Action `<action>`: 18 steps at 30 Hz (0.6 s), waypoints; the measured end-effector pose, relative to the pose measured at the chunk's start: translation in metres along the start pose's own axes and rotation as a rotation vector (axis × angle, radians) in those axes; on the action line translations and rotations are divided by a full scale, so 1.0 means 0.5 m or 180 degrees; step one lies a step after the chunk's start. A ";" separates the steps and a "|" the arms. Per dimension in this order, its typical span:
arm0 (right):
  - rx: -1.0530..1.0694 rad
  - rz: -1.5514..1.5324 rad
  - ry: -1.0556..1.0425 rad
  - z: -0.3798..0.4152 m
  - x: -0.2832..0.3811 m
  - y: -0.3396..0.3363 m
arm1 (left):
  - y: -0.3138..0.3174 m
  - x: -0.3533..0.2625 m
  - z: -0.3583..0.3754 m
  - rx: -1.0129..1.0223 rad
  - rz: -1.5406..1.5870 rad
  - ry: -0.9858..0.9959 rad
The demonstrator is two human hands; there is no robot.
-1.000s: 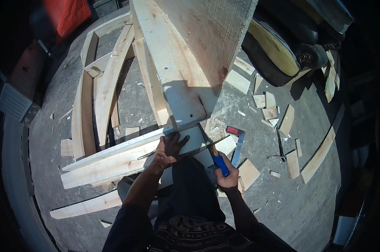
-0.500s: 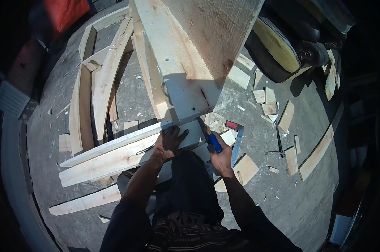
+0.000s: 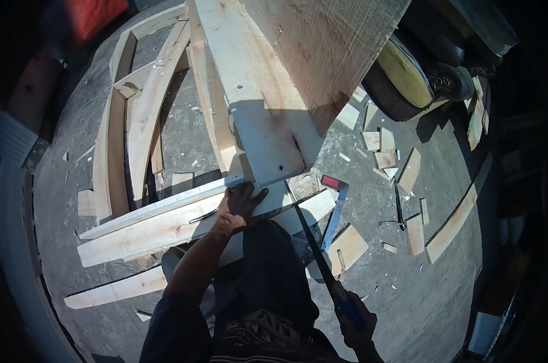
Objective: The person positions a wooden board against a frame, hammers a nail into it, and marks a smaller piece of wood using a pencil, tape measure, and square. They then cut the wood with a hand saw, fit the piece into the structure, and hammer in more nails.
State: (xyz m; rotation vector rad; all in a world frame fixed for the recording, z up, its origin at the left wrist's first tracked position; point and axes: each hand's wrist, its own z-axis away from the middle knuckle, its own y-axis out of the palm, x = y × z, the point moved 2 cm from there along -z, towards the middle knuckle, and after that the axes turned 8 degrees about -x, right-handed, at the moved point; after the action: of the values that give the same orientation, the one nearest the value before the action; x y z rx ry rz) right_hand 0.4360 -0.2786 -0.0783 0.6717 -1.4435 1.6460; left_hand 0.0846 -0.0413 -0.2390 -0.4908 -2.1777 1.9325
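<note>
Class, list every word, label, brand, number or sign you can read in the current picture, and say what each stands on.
No text can be read with certainty.
Shirt: pale printed lettering, too creased and dark to read.
Square: red patch at its corner; any marks are too small to read.
Saw: no lettering can be made out.

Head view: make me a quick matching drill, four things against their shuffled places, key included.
1. Left hand
2. Right hand
3. Square
4. Red material

A. Among offcuts, right of the knees
B. Upper left of the view
C. Resting on pale boards
D. Around the saw's handle

Pairs: 1-C, 2-D, 3-A, 4-B
</note>
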 end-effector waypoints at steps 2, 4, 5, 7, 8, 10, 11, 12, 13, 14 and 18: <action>-0.0003 -0.0370 -0.0468 -0.131 -0.002 0.073 | -0.002 0.006 -0.003 0.0054 0.0032 0.0040; -0.0225 -0.0521 -0.0617 -0.300 -0.020 0.197 | 0.013 0.004 -0.001 -0.0166 0.0085 0.0242; -0.0276 -0.0469 -0.0570 -0.373 0.007 0.256 | 0.013 -0.001 -0.002 -0.0162 0.0067 0.0265; -0.0480 -0.0393 -0.1127 -0.465 0.048 0.318 | 0.005 0.001 -0.004 -0.0028 0.0036 0.0204; -0.0487 -0.0431 -0.1176 -0.471 0.049 0.324 | 0.013 0.006 -0.007 0.0025 -0.0047 0.0217; -0.0504 -0.0605 -0.0863 -0.423 0.014 0.309 | 0.001 -0.012 0.011 0.0079 -0.0055 0.0155; -0.0512 -0.0374 -0.0791 -0.397 0.004 0.295 | -0.007 -0.007 -0.003 0.0049 -0.0120 0.0115; -0.0519 -0.0156 -0.0756 -0.366 0.007 0.274 | -0.008 0.005 -0.015 -0.0023 -0.0163 0.0129; -0.0495 -0.0295 -0.0952 -0.309 0.021 0.229 | 0.001 0.011 -0.009 -0.0074 -0.0313 0.0173; -0.0376 -0.0158 -0.0898 -0.241 0.008 0.179 | 0.016 0.003 -0.004 -0.0098 -0.0398 0.0208; -0.0039 -0.0018 -0.0077 0.014 -0.039 -0.019 | 0.008 -0.006 -0.002 0.0033 -0.0008 -0.0047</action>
State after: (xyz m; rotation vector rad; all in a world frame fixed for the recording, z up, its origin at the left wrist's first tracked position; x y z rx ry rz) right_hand 0.4530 -0.2902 -0.0880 0.6904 -1.4664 1.6286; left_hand 0.0879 -0.0411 -0.2426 -0.4731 -2.1751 1.9512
